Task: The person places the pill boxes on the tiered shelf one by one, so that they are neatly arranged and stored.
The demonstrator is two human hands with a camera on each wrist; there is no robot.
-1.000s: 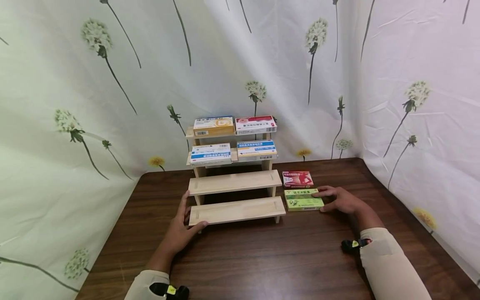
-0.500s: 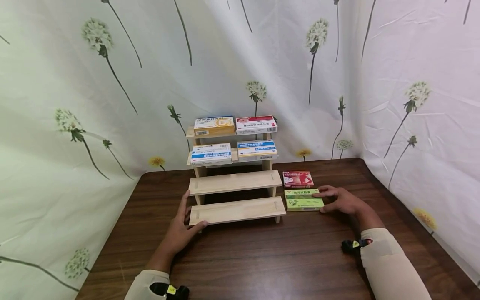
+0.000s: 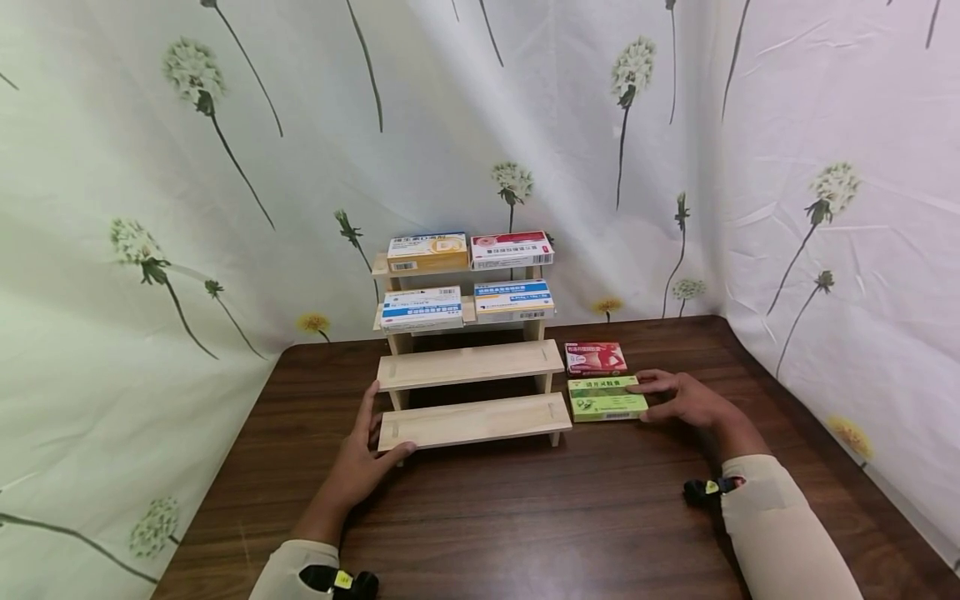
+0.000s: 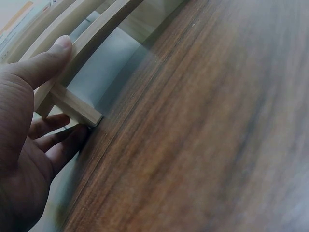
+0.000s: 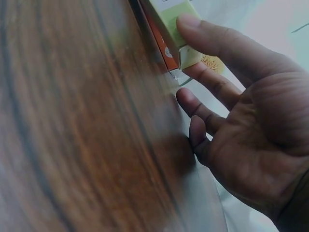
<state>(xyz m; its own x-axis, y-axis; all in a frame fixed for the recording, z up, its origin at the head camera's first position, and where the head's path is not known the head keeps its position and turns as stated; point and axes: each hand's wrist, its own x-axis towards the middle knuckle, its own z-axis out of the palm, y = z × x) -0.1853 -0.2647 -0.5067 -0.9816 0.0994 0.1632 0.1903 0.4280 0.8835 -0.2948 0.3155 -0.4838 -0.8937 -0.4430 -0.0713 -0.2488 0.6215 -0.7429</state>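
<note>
A tiered wooden rack (image 3: 474,419) stands on the table. My left hand (image 3: 360,467) grips the left end of its lowest step, thumb at the front edge and fingers round the side; the left wrist view shows the thumb (image 4: 60,46) on the wood. Right of the rack, my right hand (image 3: 693,404) pinches the right end of a green medicine box (image 3: 603,400) between thumb and fingers. In the right wrist view the box's green end (image 5: 181,29) lies under the thumb. A red medicine box (image 3: 595,357) lies just behind the green one.
The upper tiers bear an orange-and-white box (image 3: 426,252), a red-and-white box (image 3: 512,250), a blue-and-white box (image 3: 422,308) and a blue-and-yellow box (image 3: 513,301). Bare wood shows on the two lower steps. Flowered cloth (image 3: 450,125) hangs behind the brown table (image 3: 510,525).
The green box and my right hand have shifted very slightly, with the box's right end a touch higher. My left hand and the rack have stayed still.
</note>
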